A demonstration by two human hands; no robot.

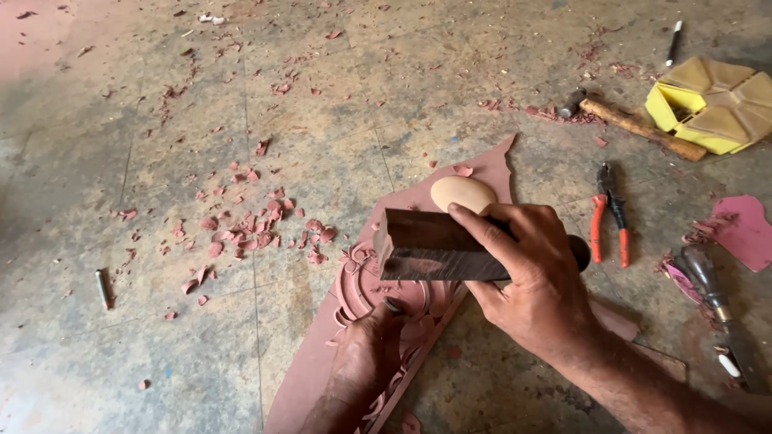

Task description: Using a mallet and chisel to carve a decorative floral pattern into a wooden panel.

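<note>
Concrete floor (241, 337): right hand (535, 277) grip clamps dark wooden block (434, 255) above pink carved slab (378, 321); left hand (366, 362) presses slab.

There was just one camera, worn on the person's head. It looked down and forward at the floor (161, 120). It was close to the two hands, which sat low in the middle. The far floor filled the top. No second view shared the scene.

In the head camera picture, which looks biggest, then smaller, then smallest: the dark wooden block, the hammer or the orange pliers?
1. Dark wooden block, though it sits nearest the camera.
2. Hammer.
3. Orange pliers, close to the hammer in length, so unsure.
</note>
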